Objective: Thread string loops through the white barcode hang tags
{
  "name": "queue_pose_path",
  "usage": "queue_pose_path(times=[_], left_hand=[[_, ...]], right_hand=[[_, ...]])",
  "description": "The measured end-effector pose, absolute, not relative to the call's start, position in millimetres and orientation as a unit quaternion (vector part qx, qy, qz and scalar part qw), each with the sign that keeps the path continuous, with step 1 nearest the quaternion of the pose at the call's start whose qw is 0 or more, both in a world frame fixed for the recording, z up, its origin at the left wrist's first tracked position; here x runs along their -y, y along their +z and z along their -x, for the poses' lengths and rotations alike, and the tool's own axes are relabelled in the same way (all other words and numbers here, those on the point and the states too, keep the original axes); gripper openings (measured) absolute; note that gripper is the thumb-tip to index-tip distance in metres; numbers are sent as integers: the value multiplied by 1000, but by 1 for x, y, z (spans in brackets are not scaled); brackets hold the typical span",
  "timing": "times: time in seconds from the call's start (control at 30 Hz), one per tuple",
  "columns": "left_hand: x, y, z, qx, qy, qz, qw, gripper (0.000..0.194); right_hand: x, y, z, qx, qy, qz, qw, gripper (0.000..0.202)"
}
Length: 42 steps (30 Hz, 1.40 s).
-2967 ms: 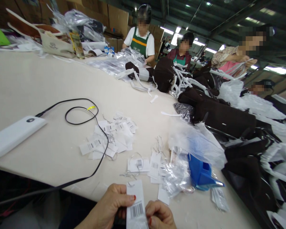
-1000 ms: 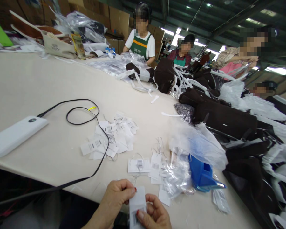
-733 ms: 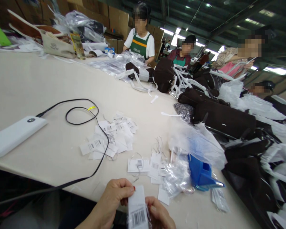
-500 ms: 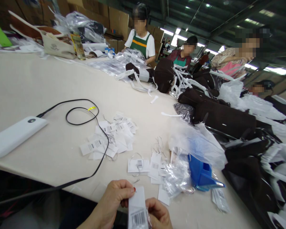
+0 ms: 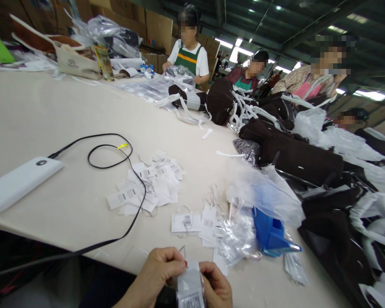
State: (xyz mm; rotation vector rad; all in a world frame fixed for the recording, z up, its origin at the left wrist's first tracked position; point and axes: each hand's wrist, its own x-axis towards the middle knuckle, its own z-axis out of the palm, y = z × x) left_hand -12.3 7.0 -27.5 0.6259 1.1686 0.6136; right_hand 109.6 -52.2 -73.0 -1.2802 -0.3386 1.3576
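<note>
Two hands, left [image 5: 162,273] and right [image 5: 215,284], are pinching one barcoded tag [image 5: 191,286] between curled fingers; one blue dispenser [image 5: 271,233] is lying nearby.

Hands [image 5: 188,280] pinching a barcoded tag [image 5: 190,286]

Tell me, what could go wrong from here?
The tag might slip or crease, as the left hand and right hand hold it by its edges. The cable crosses the tag pile, so a tug could drag tags along. Loose strings on nearby tags may tangle.
</note>
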Motion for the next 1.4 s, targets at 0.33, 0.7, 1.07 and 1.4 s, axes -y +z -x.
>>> queue_pose_path(times=[0.33,0.7,1.07,1.4], left_hand=[[-5,-31,13,-526,256,-310,749,23],[-10,-21,15,-522,272,-340,733,29],[-1,-32,21,-533,259,-335,733,25],[-7,-28,20,-538,321,-306,717,15]], right_hand=[[48,-70,-111,136,574,544,597,25],[49,-62,-113,158,605,519,582,45],[48,-58,-109,143,587,521,602,44],[52,-66,-106,167,573,527,605,43]])
